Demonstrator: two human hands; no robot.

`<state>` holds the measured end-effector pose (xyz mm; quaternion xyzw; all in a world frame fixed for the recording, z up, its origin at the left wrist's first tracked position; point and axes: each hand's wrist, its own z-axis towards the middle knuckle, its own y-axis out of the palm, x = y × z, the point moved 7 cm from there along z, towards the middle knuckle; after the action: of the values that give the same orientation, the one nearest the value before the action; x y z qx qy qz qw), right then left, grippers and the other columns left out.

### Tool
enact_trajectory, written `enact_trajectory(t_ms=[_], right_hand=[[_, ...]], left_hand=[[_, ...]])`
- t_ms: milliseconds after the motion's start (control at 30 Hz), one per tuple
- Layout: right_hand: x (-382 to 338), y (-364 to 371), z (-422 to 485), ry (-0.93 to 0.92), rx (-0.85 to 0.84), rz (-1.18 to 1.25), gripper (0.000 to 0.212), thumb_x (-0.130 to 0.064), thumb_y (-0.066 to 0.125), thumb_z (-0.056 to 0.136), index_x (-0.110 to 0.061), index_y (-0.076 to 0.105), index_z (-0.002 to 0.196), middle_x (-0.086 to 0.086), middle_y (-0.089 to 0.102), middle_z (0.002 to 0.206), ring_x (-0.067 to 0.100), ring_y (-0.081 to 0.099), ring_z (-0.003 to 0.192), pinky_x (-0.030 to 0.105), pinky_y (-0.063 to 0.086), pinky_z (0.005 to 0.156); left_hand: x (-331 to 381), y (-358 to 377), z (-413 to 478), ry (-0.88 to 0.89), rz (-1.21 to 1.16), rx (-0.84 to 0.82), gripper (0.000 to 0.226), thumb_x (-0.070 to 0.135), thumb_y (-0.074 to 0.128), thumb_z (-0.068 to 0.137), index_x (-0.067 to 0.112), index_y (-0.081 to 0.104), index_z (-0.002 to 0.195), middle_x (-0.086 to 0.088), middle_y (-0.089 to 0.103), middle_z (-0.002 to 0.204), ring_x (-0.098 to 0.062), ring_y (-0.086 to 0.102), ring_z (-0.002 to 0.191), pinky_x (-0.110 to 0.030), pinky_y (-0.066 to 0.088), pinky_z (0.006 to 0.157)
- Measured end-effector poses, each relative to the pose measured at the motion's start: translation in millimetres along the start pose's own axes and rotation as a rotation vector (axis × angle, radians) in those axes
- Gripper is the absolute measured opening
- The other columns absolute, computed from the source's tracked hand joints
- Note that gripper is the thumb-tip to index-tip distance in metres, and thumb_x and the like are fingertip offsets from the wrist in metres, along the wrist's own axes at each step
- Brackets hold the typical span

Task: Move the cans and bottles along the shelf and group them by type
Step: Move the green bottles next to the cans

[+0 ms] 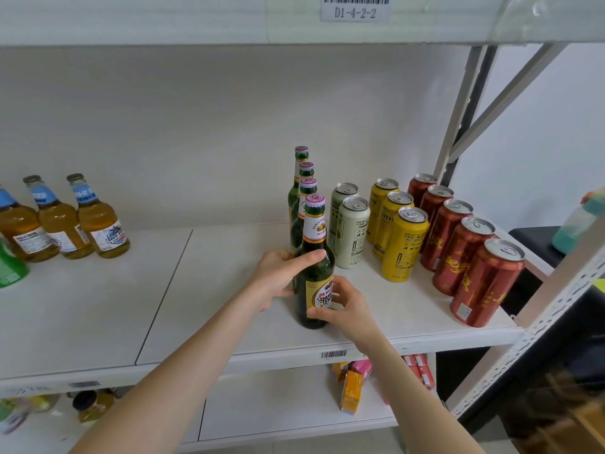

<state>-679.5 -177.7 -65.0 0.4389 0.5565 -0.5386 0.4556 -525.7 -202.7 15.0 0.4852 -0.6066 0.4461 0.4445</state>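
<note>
A dark green beer bottle point(313, 257) with a gold label stands at the front of a row of like bottles point(302, 178) on the white shelf point(229, 322). My left hand point(278, 276) wraps its shoulder from the left, and my right hand point(343, 306) grips its label from the right. To the right stand two pale green cans point(352, 237), three yellow cans point(402, 247) and a row of several red cans point(484, 283). Three clear bottles of amber drink with blue neck labels point(98, 221) stand at the far left.
A green bottle point(9, 267) shows at the left edge. Grey shelf uprights point(537, 329) and braces frame the right side. The lower shelf holds orange and pink boxes point(353, 385) and a jar point(91, 404). A teal bottle point(576, 224) sits beyond the rack.
</note>
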Motion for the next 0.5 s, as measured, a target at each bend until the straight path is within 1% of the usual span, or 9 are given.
enact_trajectory(t_ms=[67,133,233,267,333,367,400,433,500], right_hand=[[0,1,-1,0.006,0.005,-0.010,0.063,-0.028,0.089,0.068,-0.036,0.051,0.119,-0.016,0.062,0.113,0.001,0.059,0.105,0.009,0.049,0.070],[1,1,-3,0.017,0.038,-0.026,0.064,-0.030,0.088,0.068,-0.034,0.051,0.120,-0.017,0.061,0.112,0.002,0.059,0.105,0.009,0.049,0.068],[2,-1,-9,0.016,0.146,-0.070,0.064,-0.035,0.089,0.066,-0.034,0.050,0.117,-0.023,0.060,0.106,-0.004,0.058,0.098,0.007,0.047,0.064],[2,-2,-12,0.012,0.185,-0.090,0.064,-0.037,0.089,0.065,-0.034,0.050,0.115,-0.025,0.059,0.104,-0.005,0.058,0.096,0.008,0.046,0.064],[2,-2,-18,0.008,0.249,-0.115,0.062,-0.039,0.089,0.065,-0.035,0.050,0.113,-0.024,0.059,0.102,-0.004,0.057,0.094,0.011,0.044,0.067],[2,-2,-20,0.007,0.275,-0.116,0.061,-0.039,0.089,0.065,-0.034,0.051,0.112,-0.023,0.060,0.102,-0.003,0.058,0.094,0.012,0.044,0.070],[1,-2,-23,0.006,0.297,-0.117,0.060,-0.038,0.088,0.066,-0.033,0.051,0.113,-0.019,0.061,0.103,0.000,0.058,0.094,0.015,0.046,0.073],[1,-2,-26,0.005,0.317,-0.126,0.059,-0.037,0.087,0.068,-0.031,0.052,0.115,-0.015,0.061,0.106,0.004,0.059,0.096,0.021,0.049,0.076],[0,-2,-34,0.002,0.348,-0.160,0.061,-0.035,0.085,0.072,-0.025,0.052,0.122,-0.008,0.060,0.112,0.010,0.058,0.099,0.029,0.050,0.081]], left_hand=[[-1,0,-1,0.003,-0.010,0.009,0.065,0.057,0.084,0.058,0.013,0.061,0.101,0.003,0.072,0.099,-0.008,0.065,0.095,-0.031,0.054,0.064],[-3,0,-3,0.007,-0.023,0.008,0.059,0.054,0.083,0.063,0.014,0.062,0.102,0.004,0.072,0.099,-0.008,0.065,0.095,-0.030,0.054,0.066],[-7,1,-7,0.019,-0.065,-0.008,0.046,0.047,0.082,0.070,0.016,0.065,0.099,0.011,0.076,0.085,-0.003,0.069,0.087,-0.024,0.054,0.064],[-9,2,-9,0.027,-0.078,-0.008,0.042,0.045,0.082,0.072,0.016,0.066,0.098,0.012,0.076,0.082,-0.003,0.069,0.085,-0.025,0.056,0.066],[-13,1,-11,0.045,-0.107,0.007,0.040,0.042,0.082,0.074,0.014,0.067,0.098,0.009,0.077,0.086,-0.010,0.071,0.092,-0.034,0.059,0.079],[-15,1,-13,0.053,-0.119,0.016,0.039,0.041,0.082,0.075,0.014,0.068,0.098,0.006,0.077,0.089,-0.013,0.070,0.096,-0.038,0.058,0.085],[-17,0,-15,0.058,-0.130,0.029,0.036,0.040,0.081,0.076,0.014,0.068,0.097,0.004,0.077,0.091,-0.015,0.070,0.098,-0.040,0.057,0.089],[-20,-1,-17,0.062,-0.136,0.044,0.034,0.039,0.081,0.076,0.015,0.068,0.096,0.003,0.076,0.093,-0.015,0.069,0.099,-0.041,0.057,0.089],[-25,-7,-22,0.071,-0.105,0.084,0.032,0.042,0.079,0.078,0.018,0.067,0.096,0.003,0.074,0.098,-0.013,0.068,0.101,-0.036,0.056,0.085]])
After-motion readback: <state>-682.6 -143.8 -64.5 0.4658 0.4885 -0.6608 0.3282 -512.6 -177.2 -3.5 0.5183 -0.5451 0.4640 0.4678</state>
